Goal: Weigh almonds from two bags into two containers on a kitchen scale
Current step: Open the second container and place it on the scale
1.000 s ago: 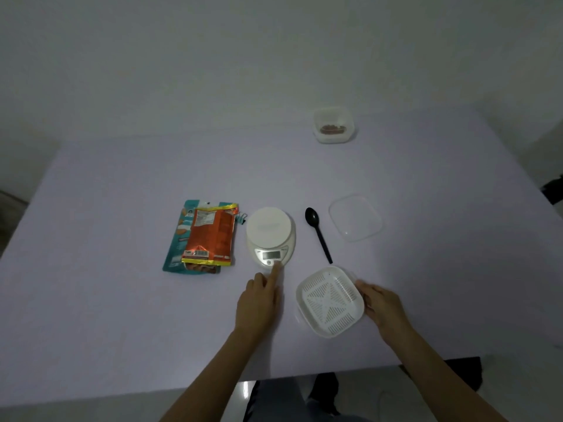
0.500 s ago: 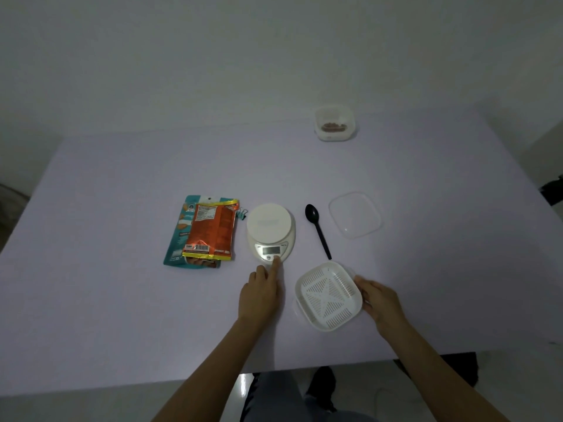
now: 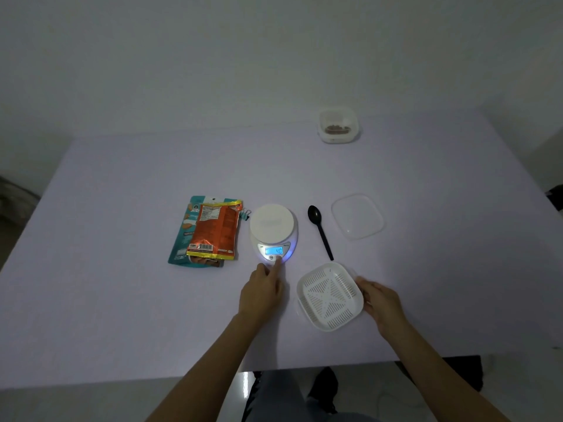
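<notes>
Left hand (image 3: 260,295) presses scale (image 3: 273,226); right hand (image 3: 382,303) holds container (image 3: 330,296)

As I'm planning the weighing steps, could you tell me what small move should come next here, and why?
Probably lift the left hand off the kitchen scale: its display is lit, its platform bare, and the right hand grips the white slotted container to set there.
</notes>
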